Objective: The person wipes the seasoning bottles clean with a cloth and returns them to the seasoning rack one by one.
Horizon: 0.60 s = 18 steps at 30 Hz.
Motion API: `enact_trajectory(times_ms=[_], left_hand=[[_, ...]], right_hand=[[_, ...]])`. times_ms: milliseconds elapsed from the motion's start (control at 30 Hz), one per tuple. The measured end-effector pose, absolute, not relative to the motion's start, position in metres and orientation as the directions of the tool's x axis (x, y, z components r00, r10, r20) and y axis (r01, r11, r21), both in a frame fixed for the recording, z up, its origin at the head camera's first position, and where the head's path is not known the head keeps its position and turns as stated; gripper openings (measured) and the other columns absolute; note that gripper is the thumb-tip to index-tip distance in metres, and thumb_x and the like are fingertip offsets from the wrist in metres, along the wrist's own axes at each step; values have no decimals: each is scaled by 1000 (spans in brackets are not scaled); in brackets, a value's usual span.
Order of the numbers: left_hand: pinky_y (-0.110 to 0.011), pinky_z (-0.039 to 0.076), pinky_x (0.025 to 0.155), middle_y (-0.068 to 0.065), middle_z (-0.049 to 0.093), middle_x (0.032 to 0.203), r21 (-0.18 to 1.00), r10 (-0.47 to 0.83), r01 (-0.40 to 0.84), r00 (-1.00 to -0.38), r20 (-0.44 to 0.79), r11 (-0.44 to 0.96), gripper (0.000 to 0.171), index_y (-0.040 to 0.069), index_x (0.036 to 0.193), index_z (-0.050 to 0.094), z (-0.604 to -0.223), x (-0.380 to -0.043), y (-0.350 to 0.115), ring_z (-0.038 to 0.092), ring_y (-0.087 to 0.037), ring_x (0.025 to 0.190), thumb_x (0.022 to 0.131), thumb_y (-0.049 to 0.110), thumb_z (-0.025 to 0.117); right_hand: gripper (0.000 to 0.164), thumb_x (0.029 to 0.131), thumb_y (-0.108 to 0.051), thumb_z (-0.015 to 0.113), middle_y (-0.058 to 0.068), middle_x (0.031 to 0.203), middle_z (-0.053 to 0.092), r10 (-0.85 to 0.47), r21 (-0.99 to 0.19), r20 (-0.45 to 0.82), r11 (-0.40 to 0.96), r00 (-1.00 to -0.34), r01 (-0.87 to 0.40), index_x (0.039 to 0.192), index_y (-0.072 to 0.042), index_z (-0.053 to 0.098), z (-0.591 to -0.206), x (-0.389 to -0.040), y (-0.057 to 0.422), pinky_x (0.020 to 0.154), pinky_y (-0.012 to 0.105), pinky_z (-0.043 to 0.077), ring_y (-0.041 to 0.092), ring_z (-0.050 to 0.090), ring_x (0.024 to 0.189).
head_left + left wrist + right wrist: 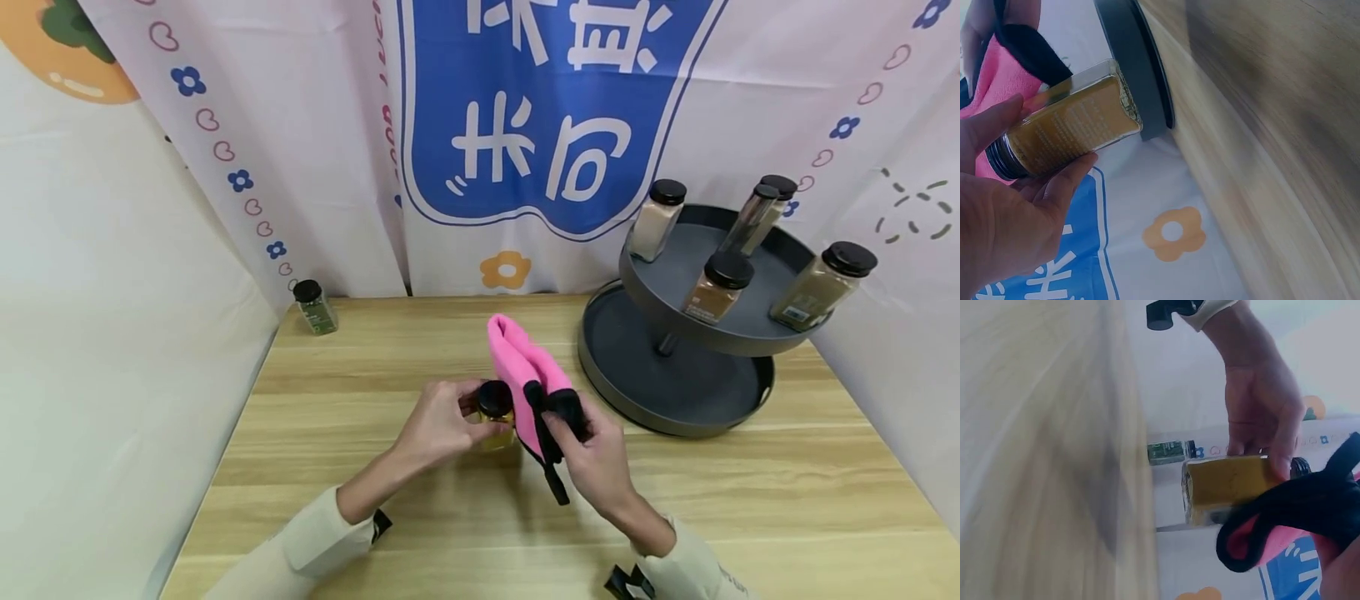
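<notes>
Between finger and thumb, my left hand (438, 423) grips a clear glass spice jar (495, 402) with a black lid and yellow-brown powder inside. In the left wrist view the jar (1075, 128) shows printed lettering on its side, and its base is raised off the table. A folded pink cloth (517, 358) with black trim and a dangling black strip hangs from my right hand (600, 458), which pinches it by the black part. The cloth is right beside the jar and overlaps it in the right wrist view.
A dark grey two-tier round rack (667, 421) stands at the right, several black-lidded spice jars on its upper tier. At the back left corner of the wooden table (360, 358) is a green-filled jar (318, 312). Printed curtains (330, 167) hang behind.
</notes>
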<state>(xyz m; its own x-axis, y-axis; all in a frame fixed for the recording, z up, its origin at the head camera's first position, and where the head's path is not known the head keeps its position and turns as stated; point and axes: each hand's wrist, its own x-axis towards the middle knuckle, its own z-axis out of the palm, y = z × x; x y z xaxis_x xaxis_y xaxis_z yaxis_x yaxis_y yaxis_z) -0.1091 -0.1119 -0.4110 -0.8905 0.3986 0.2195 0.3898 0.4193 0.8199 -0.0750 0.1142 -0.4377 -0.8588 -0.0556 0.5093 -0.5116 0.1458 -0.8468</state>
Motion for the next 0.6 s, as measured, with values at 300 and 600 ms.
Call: enact_trajectory(times_ms=[300, 600], left_hand=[[-21, 55, 60, -10, 81, 104, 818, 354, 339, -918, 179, 465, 48, 2, 122, 76, -403, -109, -112, 61, -4, 64, 80, 14, 94], [-29, 62, 70, -11, 81, 105, 812, 386, 383, -897, 214, 440, 43, 1, 120, 77, -405, -110, -111, 72, -9, 77, 81, 12, 93]], right_hand=[[7, 98, -7, 75, 3, 73, 67, -66, -937, 271, 209, -960, -279, 95, -2, 71, -440, -77, 111, 49, 25, 49, 7, 59, 58], [11, 95, 8, 71, 2, 69, 59, -26, -848, 511, 149, -859, -509, 96, -3, 70, -435, -76, 111, 50, 23, 45, 7, 52, 58]])
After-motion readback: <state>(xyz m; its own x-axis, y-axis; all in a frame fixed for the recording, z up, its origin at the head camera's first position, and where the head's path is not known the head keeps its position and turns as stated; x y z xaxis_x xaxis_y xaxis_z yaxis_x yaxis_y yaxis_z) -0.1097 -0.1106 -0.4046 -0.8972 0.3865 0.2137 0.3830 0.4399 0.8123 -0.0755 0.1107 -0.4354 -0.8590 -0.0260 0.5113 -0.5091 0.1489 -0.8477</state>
